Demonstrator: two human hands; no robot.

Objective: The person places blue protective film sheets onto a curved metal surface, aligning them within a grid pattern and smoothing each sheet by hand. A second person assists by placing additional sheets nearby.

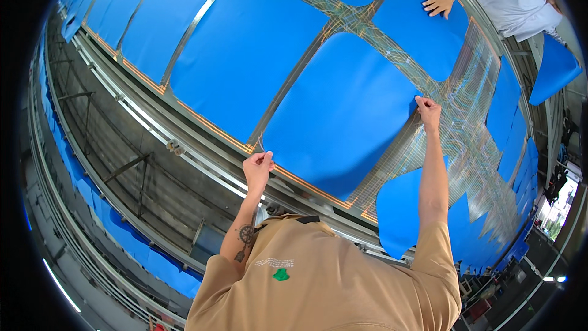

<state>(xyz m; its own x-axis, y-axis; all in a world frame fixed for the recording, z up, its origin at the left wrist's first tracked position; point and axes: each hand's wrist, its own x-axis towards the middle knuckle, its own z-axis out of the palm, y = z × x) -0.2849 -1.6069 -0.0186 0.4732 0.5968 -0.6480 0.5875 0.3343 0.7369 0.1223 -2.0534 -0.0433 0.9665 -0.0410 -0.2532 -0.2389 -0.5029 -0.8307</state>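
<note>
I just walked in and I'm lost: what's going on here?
The person's left grip and right grip appear to pinch a large blue sheet at opposite edges, over a mesh surface. Farther off, a co-worker's spread hand rests on another blue piece.

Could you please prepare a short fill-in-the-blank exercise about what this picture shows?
1. The sheet stretching between the left hand and the right hand is coloured ____.
2. The tattoo is on the person's ____ forearm.
3. The emblem on the tan shirt is coloured ____.
4. The co-worker's hand appears in the picture's upper ____ part.

Missing words: blue; left; green; right.
</note>
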